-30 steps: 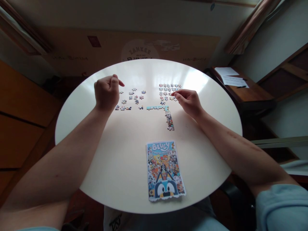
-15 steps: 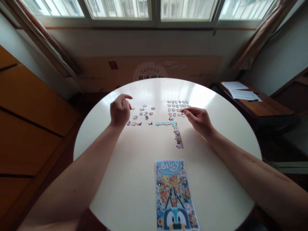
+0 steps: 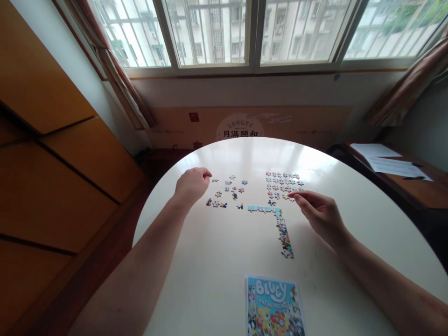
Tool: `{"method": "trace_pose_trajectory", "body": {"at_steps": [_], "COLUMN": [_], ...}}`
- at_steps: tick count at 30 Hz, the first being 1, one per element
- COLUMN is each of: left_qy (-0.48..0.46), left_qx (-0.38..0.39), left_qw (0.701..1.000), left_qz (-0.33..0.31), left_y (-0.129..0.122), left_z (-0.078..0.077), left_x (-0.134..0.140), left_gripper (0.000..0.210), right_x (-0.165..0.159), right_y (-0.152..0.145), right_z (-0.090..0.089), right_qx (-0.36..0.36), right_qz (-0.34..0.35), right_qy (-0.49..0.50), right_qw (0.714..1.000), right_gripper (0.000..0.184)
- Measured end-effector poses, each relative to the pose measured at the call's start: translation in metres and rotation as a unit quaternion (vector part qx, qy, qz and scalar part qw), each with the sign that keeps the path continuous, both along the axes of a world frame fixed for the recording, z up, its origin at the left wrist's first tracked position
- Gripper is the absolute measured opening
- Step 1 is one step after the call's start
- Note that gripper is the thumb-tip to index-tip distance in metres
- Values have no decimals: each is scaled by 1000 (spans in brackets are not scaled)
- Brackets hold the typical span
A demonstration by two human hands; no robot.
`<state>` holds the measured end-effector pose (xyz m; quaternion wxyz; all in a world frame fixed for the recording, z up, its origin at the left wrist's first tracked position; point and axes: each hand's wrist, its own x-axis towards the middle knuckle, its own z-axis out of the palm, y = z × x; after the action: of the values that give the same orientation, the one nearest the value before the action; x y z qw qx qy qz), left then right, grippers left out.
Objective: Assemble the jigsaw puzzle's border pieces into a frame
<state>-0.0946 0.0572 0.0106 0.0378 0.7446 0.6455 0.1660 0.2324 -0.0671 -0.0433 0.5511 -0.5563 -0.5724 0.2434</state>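
My left hand (image 3: 193, 184) is over the far left of the table, its fingers curled down beside a loose puzzle piece (image 3: 214, 180); whatever is under the fingertips is hidden. My right hand (image 3: 320, 212) has thumb and index finger pinched together at the near right edge of a grid of puzzle pieces (image 3: 276, 180). Too little shows at those fingertips to tell what they hold. Several scattered pieces (image 3: 234, 195) lie between the hands. Joined pieces form a corner: a light-blue strip (image 3: 262, 209) running sideways and a multicoloured strip (image 3: 284, 235) running towards me.
A Bluey picture sheet (image 3: 275, 305) lies at the front of the round white table (image 3: 213, 270). Papers and pens are on a wooden side table (image 3: 422, 186) at right. Orange-brown cabinets (image 3: 94, 158) stand at left, and a window (image 3: 213, 35) is behind.
My view has tilted up, so everything sits lower and further right. My left hand's extended index finger has curled down towards the table. The right hand keeps its pinch by the grid.
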Motion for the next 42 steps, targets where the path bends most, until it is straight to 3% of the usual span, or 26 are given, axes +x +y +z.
{"method": "trace_pose_trajectory", "body": {"at_steps": [8, 24, 33, 42], "left_qy": [122, 169, 154, 163], "left_qx": [-200, -273, -269, -262], "left_qw": [972, 947, 951, 950], "left_qz": [5, -17, -5, -51], "left_y": [-21, -30, -27, -32], "left_z": [22, 33, 32, 29], "left_x": [5, 5, 5, 2], "left_gripper": [17, 27, 26, 29], "right_x": [-1, 2, 4, 1], "right_y": [-5, -4, -4, -2], "right_z": [1, -5, -7, -6], "right_qx": [10, -11, -8, -15], "right_qz": [3, -5, -5, 1], "right_qy": [-13, -18, -18, -15], "right_qw": [1000, 1000, 1000, 1000], "right_gripper": [27, 31, 30, 28]}}
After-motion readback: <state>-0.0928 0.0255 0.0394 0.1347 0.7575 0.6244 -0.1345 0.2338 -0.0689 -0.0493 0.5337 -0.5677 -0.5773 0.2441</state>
